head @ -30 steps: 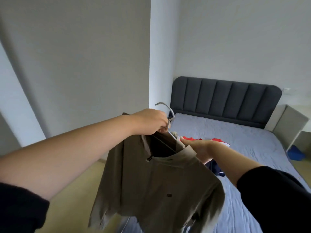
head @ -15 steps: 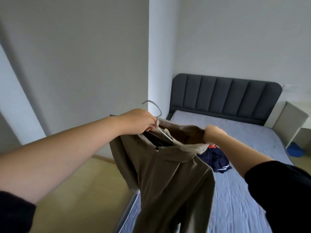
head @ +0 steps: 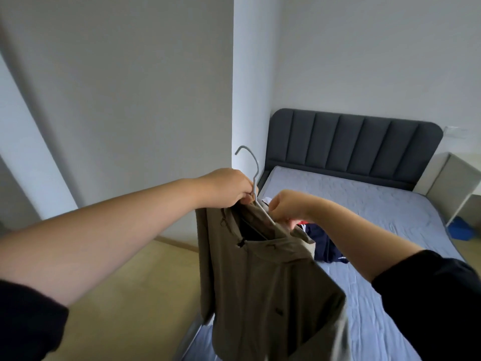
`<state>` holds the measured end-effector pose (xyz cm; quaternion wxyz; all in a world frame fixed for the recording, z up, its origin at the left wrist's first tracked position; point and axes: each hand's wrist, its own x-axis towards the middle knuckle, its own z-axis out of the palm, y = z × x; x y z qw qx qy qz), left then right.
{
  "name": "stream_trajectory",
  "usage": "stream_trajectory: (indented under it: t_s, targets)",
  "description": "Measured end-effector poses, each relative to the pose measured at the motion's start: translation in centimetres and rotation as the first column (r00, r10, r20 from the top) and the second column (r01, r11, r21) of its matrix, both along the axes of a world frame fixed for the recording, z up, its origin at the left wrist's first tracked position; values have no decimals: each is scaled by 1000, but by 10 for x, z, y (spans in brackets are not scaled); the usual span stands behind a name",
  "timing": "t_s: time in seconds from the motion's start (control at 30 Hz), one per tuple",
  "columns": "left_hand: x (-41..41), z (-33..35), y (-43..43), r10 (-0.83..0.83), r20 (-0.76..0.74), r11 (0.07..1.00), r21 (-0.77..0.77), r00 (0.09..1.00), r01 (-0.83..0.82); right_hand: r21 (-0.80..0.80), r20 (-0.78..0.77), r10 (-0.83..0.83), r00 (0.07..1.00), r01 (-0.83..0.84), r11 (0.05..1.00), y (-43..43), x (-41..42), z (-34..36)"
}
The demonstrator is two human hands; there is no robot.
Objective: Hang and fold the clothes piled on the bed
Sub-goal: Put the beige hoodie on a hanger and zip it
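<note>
- Head view: the left hand (head: 229, 188) is clenched round the neck of a grey wire hanger (head: 251, 165), just below its hook, holding it up in front of the wall corner.
- A brownish-olive shirt (head: 260, 282) hangs from the hanger, in the air over the near left edge of the bed (head: 377, 204); its body drops straight down and its lower part runs out of view at the bottom.
- The right hand (head: 286, 208) has its fingers curled down and pinches the shirt's fabric at the collar, right beside the hanger's sloping arm; both hands are close together.
- Both forearms are bare, with dark sleeves pushed up near the elbows.
- A navy garment (head: 325, 246) lies crumpled on the mattress behind the shirt, with a bit of red cloth just showing under the right hand.
- A dark padded headboard (head: 351, 144) stands at the far end of the bed.
- A pale cabinet (head: 447, 183) stands to the right of the bed, with a blue object (head: 460, 227) on the floor below it.
- Light wooden floor (head: 117, 295) lies to the left of the bed.
</note>
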<state>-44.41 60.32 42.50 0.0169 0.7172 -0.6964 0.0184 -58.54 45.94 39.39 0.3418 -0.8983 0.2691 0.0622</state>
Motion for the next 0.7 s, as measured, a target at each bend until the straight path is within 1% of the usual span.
stream_trajectory:
  t_s: [0.03,0.07,0.1,0.13,0.17,0.2,0.23,0.27,0.3,0.33,0.37,0.4,0.43,0.47,0.5,0.53,0.57,0.6,0.67,0.7]
  targets:
    - [-1,-1,1,-28,27,1000,4,999,28,-241,73,-39,997,56,969,-4,1,-1]
    - [-3,-3,2,-49,49,999,-1,998,49,-401,135,-67,989,116,909,-5,0,-2]
    - [-4,-5,2,-50,52,999,-17,997,51,-510,137,-66,988,128,850,-3,1,-4]
    - [-6,-6,1,-35,28,999,-37,999,36,-586,55,-21,998,50,809,1,3,-7]
    - [-7,-6,-1,-9,-15,999,-44,1000,8,-607,-91,52,995,-97,789,4,5,-13]
    - [-9,-6,-2,19,-53,999,-43,998,-21,-573,-230,128,965,-241,783,4,7,-19]
    - [-10,-5,-4,43,-76,998,-41,996,-46,-511,-304,176,936,-316,800,3,6,-21]
    - [-10,-6,-5,64,-89,997,-41,994,-68,-432,-297,178,938,-298,851,1,3,-17]
    - [-9,-6,-5,84,-104,995,-47,991,-90,-338,-182,152,971,-207,918,-1,0,-10]
    - [-8,-5,-6,106,-110,992,-59,988,-113,-232,-1,99,995,-96,968,-4,-4,-3]
    - [-5,-5,-7,124,-118,988,-77,985,-134,-102,180,28,983,-10,995,-5,-8,3]
    - [-1,-3,-7,142,-129,983,-99,981,-155,51,311,-35,950,21,998,-5,-12,8]
    - [1,-2,-8,155,-144,977,-124,977,-173,174,378,-66,924,-1,985,-2,-15,11]
    - [3,0,-9,166,-169,970,-151,971,-192,203,403,-51,914,-35,978,4,-16,13]
    - [5,0,-10,170,-213,961,-182,962,-210,140,410,-12,912,-50,989,10,-17,13]
    - [5,2,-11,162,-264,951,-216,951,-222,42,428,14,904,-36,998,15,-15,12]
    - [5,4,-11,138,-305,942,-254,942,-220,-33,470,4,883,13,999,16,-12,11]
    - [4,7,-10,109,-338,931,-295,935,-215,-71,522,-24,853,72,995,16,-9,11]
    - [13,13,-5,74,-373,907,-361,925,-218,-105,603,-62,795,156,982,12,-7,12]
    - [22,16,1,89,-374,910,-346,923,-228,-110,617,-67,784,170,979,9,-9,13]
